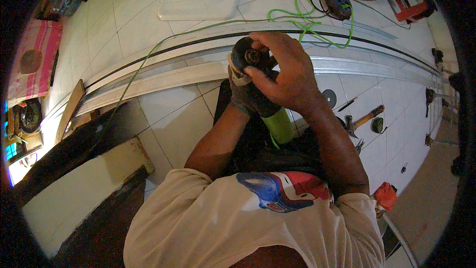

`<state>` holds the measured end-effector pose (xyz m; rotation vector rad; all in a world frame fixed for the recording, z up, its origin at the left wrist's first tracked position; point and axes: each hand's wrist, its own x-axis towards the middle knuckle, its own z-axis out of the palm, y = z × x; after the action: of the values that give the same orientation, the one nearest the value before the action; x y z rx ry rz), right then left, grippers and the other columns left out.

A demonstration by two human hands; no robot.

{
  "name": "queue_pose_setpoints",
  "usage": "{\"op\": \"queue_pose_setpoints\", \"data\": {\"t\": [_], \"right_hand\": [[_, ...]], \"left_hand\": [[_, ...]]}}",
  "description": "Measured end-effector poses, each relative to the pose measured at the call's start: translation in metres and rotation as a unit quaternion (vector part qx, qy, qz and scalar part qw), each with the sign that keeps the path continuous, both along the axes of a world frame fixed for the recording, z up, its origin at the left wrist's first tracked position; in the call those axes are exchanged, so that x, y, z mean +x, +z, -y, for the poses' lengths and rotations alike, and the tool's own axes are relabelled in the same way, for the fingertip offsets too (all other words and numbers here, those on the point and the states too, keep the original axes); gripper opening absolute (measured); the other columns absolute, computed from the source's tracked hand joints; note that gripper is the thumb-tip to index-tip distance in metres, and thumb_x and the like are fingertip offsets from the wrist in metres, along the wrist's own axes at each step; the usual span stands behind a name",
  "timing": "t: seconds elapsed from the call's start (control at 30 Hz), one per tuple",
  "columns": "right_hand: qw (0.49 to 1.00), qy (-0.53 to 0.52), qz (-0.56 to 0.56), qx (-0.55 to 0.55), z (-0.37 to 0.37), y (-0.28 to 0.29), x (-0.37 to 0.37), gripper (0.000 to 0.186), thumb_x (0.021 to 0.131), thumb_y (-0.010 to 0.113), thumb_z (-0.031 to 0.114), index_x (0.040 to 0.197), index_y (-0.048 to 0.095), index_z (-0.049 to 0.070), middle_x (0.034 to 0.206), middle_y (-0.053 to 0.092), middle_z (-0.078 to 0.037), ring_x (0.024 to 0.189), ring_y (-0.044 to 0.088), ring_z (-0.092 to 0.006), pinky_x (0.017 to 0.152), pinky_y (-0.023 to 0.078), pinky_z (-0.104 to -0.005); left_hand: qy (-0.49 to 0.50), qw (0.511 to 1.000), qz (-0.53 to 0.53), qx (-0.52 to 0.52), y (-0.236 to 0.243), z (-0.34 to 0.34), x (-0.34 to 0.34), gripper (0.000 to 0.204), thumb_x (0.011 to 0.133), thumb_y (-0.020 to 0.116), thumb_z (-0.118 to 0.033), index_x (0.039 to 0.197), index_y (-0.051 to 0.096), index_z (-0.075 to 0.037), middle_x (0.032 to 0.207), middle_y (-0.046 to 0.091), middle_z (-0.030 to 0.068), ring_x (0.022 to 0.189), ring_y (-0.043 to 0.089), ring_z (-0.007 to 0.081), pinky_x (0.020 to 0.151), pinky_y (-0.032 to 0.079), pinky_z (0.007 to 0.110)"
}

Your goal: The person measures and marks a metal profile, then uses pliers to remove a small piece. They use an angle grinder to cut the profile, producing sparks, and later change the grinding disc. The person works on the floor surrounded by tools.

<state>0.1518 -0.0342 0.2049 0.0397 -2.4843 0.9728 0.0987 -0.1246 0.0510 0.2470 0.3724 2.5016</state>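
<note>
An angle grinder with a green body (278, 126) and a dark head is held up in front of my chest, its round spindle end (253, 57) turned upward. My left hand (246, 92), in a grey and dark work glove, is closed around the grinder near its head. Bare, my right hand (290, 69) pinches around the spindle end with thumb and fingers. Whether a small part sits between those fingers is too dark to tell. A grey cutting disc (328, 98) lies on the tiles to the right of my right forearm.
Long metal profiles (163, 88) span the tiled floor ahead. A hammer (364, 120) and a tape measure (377, 125) lie at right. A green cord (310, 27) loops beyond the profiles, near a white stand base (198, 7). A wooden piece (71, 111) leans at left.
</note>
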Motion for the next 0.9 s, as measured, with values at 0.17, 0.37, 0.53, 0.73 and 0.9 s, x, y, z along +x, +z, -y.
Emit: {"op": "queue_pose_setpoints", "data": {"t": [0.17,0.37,0.53,0.73,0.9], "right_hand": [[0.998,0.054,-0.026,0.030,0.000,0.003,-0.009,0.051,0.080,0.075,0.000,0.129,0.065,0.007,0.119,0.071,-0.011,0.108,0.067,-0.0340,0.096,0.055,-0.0432],[0.994,0.068,-0.055,0.059,-0.002,0.004,-0.009,0.053,0.080,0.074,-0.004,0.131,0.065,0.010,0.121,0.070,-0.011,0.108,0.069,-0.0328,0.096,0.056,-0.0432],[0.999,0.032,-0.014,-0.031,0.000,-0.007,-0.012,0.050,0.083,0.078,-0.003,0.130,0.067,0.011,0.123,0.069,-0.011,0.106,0.070,-0.0259,0.080,0.061,-0.0357],[0.999,-0.009,-0.030,-0.029,-0.001,-0.018,-0.014,0.046,0.084,0.079,0.013,0.128,0.068,0.011,0.121,0.072,-0.015,0.114,0.068,-0.0375,0.097,0.055,-0.0453],[0.981,-0.031,0.090,-0.170,-0.006,-0.019,-0.005,0.044,0.086,0.081,0.020,0.126,0.070,0.007,0.113,0.074,-0.016,0.102,0.073,-0.0309,0.087,0.059,-0.0412]], "left_hand": [[-0.047,0.998,0.012,0.029,-0.002,-0.001,-0.009,0.034,0.111,0.051,-0.029,0.141,0.052,-0.013,0.139,0.058,0.0061,0.128,0.058,0.0210,0.108,0.052,0.039],[-0.069,0.992,0.110,0.010,0.014,0.007,0.003,0.036,0.111,0.051,-0.034,0.141,0.052,-0.014,0.144,0.054,0.0052,0.133,0.054,0.0204,0.107,0.053,0.040],[0.058,0.991,-0.031,-0.113,0.014,-0.002,-0.007,0.044,0.107,0.054,-0.042,0.141,0.053,-0.014,0.139,0.057,0.0079,0.126,0.058,0.0228,0.104,0.055,0.044],[-0.001,0.996,0.011,-0.089,0.009,0.003,-0.005,0.047,0.105,0.052,-0.050,0.134,0.056,-0.013,0.117,0.059,0.0072,0.106,0.061,0.0248,0.089,0.055,0.045],[-0.159,0.972,0.161,-0.057,0.003,0.008,-0.001,0.052,0.102,0.050,-0.057,0.128,0.058,-0.013,0.098,0.061,0.0066,0.089,0.064,0.0265,0.076,0.055,0.047]]}}
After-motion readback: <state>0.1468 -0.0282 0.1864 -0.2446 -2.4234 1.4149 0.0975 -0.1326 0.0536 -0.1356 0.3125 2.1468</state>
